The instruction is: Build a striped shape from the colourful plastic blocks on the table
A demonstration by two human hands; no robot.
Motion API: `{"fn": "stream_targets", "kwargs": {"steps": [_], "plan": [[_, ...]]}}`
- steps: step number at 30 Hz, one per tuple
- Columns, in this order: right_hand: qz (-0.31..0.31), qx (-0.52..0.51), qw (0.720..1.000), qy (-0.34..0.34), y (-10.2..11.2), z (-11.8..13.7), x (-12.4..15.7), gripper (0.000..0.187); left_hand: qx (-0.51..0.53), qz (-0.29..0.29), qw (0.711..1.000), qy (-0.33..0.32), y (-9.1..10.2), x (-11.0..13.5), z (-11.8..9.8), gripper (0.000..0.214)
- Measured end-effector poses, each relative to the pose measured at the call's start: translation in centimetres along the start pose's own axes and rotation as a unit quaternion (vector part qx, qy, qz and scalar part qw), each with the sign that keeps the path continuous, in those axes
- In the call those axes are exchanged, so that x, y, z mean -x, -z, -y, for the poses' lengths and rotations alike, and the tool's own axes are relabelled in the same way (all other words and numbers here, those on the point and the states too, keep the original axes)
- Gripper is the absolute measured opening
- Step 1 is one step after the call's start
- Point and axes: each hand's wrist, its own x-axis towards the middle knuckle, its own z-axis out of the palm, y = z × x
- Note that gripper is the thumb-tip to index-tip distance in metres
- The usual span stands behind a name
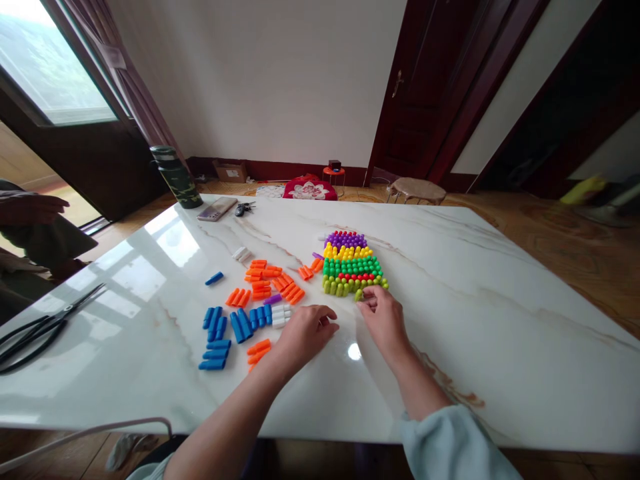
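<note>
My right hand [385,317] pinches an olive-green plastic cap [359,295] at the near edge of a block of upright caps. That block [350,265] has rows of olive green, red, green, yellow and purple, with red at the far end. To its left, my left hand [310,328] hovers low over the table with fingers bent, thumb and fingertips apart, and nothing visible in it. Beside that hand lie white caps [281,316], blue caps [241,327] and orange caps [259,351]. More orange caps [287,288] and a purple cap [273,299] lie farther back.
On the marble-patterned table [500,320] are large black scissors [47,327] at the left. A camouflage flask [176,177], a phone [217,209] and keys [244,209] stand or lie near the far left edge. Another person's hand [35,205] shows at far left.
</note>
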Motion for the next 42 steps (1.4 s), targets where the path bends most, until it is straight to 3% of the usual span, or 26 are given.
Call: {"fn": "stream_targets", "kwargs": {"steps": [5, 10, 22, 25, 28, 31, 38, 42], "plan": [[0.004, 0.077, 0.997, 0.01, 0.9, -0.4, 0.4, 0.004, -0.006, 0.003, 1.0, -0.005, 0.2, 0.0, 0.0, 0.023], [0.051, 0.053, 0.996, 0.041, 0.2, -0.3, 0.2, 0.01, -0.01, 0.002, 1.0, 0.001, 0.2, 0.0, -0.1, 0.024], [0.065, 0.096, 0.991, 0.072, -0.1, 1.1, 0.3, 0.018, 0.005, 0.004, 1.0, 0.0, 0.1, -0.2, 0.2, 0.024], [0.041, 0.119, 0.991, 0.043, 0.7, 0.7, 0.0, 0.012, 0.005, 0.006, 1.0, 0.001, 0.1, -0.2, 0.2, 0.024], [-0.04, 0.149, 0.988, -0.013, 1.9, -0.4, -0.7, 0.007, 0.006, 0.013, 1.0, 0.001, 0.2, -0.2, 0.1, 0.024], [-0.096, 0.14, 0.984, -0.05, 2.6, -1.5, -1.5, 0.015, 0.009, 0.014, 1.0, 0.001, 0.2, -0.2, 0.1, 0.025], [-0.084, 0.115, 0.987, -0.075, 2.4, -2.5, -2.5, 0.034, 0.01, 0.015, 1.0, 0.004, 0.3, -0.2, 0.1, 0.025], [-0.055, 0.148, 0.985, -0.072, 2.5, -2.5, -2.6, 0.02, 0.012, 0.011, 1.0, -0.003, 0.2, -0.1, 0.2, 0.025]]}}
